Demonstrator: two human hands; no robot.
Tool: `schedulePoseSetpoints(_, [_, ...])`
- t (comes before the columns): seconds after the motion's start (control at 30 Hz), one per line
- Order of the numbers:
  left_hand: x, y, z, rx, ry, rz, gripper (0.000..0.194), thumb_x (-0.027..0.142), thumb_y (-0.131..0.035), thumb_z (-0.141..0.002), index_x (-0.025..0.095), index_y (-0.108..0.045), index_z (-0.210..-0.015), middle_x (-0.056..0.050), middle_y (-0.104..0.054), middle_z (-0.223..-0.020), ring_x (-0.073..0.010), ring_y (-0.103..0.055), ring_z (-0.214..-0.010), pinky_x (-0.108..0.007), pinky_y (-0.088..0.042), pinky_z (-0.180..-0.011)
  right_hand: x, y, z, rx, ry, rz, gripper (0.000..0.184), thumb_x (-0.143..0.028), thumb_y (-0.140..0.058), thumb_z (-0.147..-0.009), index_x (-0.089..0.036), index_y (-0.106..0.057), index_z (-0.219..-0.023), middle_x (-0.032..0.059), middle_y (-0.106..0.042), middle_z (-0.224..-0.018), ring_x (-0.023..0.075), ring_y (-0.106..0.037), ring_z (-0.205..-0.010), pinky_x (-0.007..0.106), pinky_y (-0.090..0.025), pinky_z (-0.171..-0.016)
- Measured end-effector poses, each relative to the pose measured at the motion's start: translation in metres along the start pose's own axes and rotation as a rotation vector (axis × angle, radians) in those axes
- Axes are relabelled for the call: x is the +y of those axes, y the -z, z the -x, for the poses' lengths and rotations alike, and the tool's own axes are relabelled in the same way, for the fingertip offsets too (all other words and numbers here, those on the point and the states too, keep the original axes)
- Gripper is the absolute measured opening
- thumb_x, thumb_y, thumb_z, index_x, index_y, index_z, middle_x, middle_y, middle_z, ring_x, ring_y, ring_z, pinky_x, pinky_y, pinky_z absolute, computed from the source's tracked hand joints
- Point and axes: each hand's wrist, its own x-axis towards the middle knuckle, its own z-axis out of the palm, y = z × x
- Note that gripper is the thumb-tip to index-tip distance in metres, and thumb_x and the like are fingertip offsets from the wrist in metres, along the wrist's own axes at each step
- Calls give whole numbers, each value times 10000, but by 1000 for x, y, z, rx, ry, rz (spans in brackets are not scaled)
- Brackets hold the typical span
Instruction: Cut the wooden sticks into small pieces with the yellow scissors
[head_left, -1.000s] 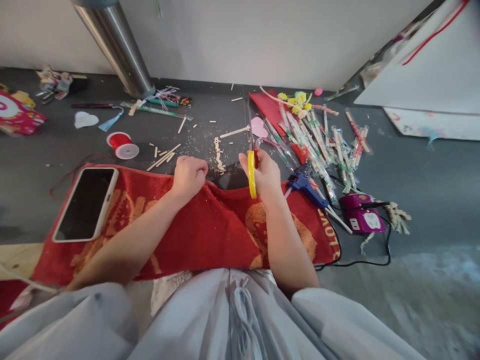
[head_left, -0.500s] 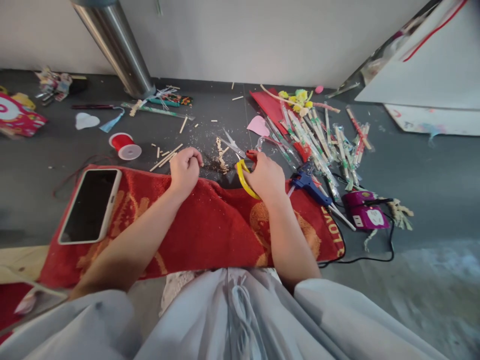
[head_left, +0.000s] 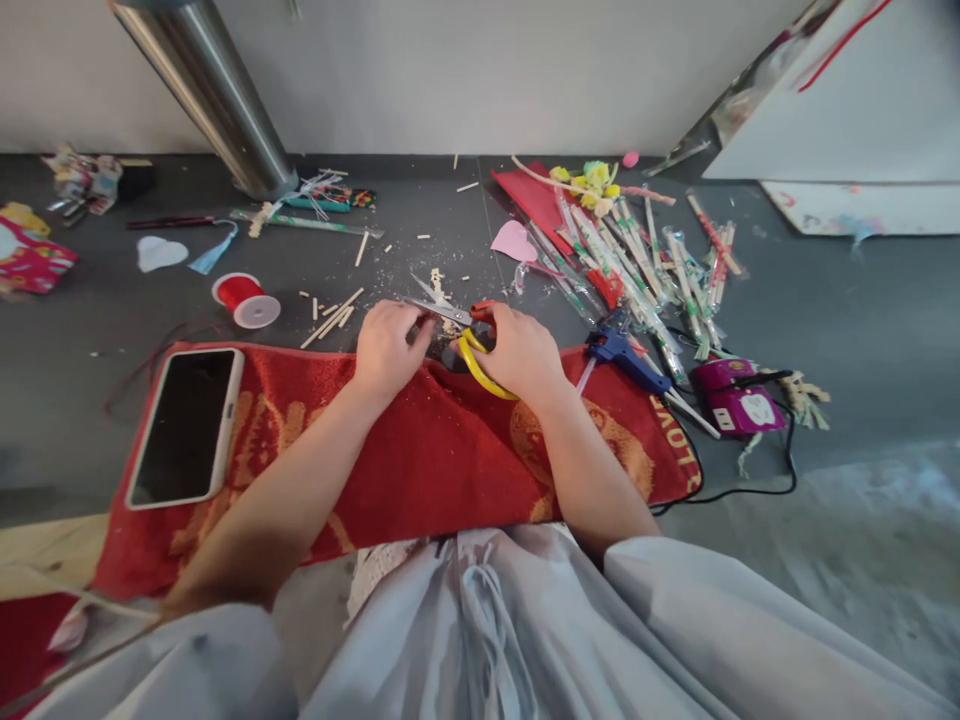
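Yellow-handled scissors (head_left: 459, 317), blades parted, fingers of the right hand (head_left: 527, 355) gripping! Left hand (head_left: 391, 350) at its nine o'clock, fingers curled, holding what, can't tell.

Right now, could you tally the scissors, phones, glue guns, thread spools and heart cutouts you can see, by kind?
Scissors: 1
Phone: 1
Glue gun: 1
Thread spool: 1
Heart cutouts: 2, a pink heart and a white heart
Total: 6
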Motion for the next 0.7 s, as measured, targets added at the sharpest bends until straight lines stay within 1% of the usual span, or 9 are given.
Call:
schedulePoseSetpoints(0.1, [-1, 2, 1, -36, 53, 12, 214, 287, -506, -888, 187, -668, -791, -62, -675, -766, -213, -619, -803, -344, -462, -763, 1, -4, 1, 11, 37, 8, 569, -572, -543, -852, -134, -583, -1212, 178, -690, -1119, 333, -640, -1056, 475, -467, -927])
schedulePoseSetpoints(0.17, [0, 3, 1, -37, 50, 17, 239, 263, -488, -889, 192, -654, -733, -48, -668, -734, -194, -613, -782, -319, -455, -734, 1, -5, 1, 20, 62, 17, 564, -578, -519, -864, -133, -576, -1207, 183, -680, -1121, 331, -631, -1059, 477, -462, -925])
schedulePoseSetpoints(0.23, [2, 5, 2, -15, 33, 29, 261, 250, -474, -893, 192, -640, -700, -42, -669, -729, -180, -612, -776, -300, -449, -720, 1, -6, 1, 20, 85, 30, 572, -589, -506, -869, -129, -572, -1204, 189, -670, -1129, 333, -621, -1063, 478, -456, -927])
schedulePoseSetpoints(0.33, [5, 7, 2, 4, 24, 45, 293, 264, -459, -911, 190, -618, -677, -42, -657, -708, -177, -608, -755, -292, -440, -702, 1, -4, 1, 11, 104, 39, 589, -609, -502, -867, -128, -572, -1199, 194, -656, -1152, 341, -606, -1082, 475, -452, -932])
schedulePoseSetpoints(0.47, [6, 8, 2, -5, 40, 57, 308, 283, -462, -921, 189, -587, -657, -44, -643, -691, -177, -601, -740, -291, -431, -689, 0, -2, 1, -2, 119, 56, 619, -634, -488, -867, -120, -570, -1203, 200, -648, -1159, 346, -601, -1076, 468, -455, -926])
schedulePoseSetpoints(0.6, [5, 8, 1, -14, 52, 66, 309, 288, -465, -916, 186, -592, -654, -49, -653, -693, -177, -607, -743, -289, -430, -677, 1, -2, 0, -3, 137, 81, 649, -656, -472, -866, -106, -569, -1197, 205, -646, -1135, 345, -599, -1059, 470, -453, -927])
schedulePoseSetpoints(0.7, [4, 9, 0, -34, 65, 115, 273, 257, -472, -902, 187, -609, -677, -39, -652, -683, -166, -609, -733, -280, -447, -685, 3, -3, -1, 1, 161, 74, 667, -674, -460, -862, -111, -559, -1205, 201, -640, -1134, 341, -594, -1053, 470, -449, -930])
